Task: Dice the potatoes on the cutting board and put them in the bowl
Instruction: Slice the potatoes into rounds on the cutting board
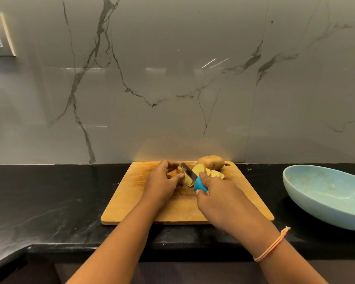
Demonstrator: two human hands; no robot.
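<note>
Two grips share the tan wooden cutting board [131,201]: the right grip [219,199] wraps the blue-handled knife [190,173], the left grip [162,181] pinches the pale cut potato [185,180] steady under its blade, fanned slices [215,173] and a whole brown potato [211,161] beyond, light-blue bowl [295,171] waiting rightward.

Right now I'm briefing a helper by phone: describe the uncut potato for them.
On the black counter lies a wooden cutting board. At its far right corner sits the whole potato. Unlike the pale slices before it, it keeps its brown skin.
</note>
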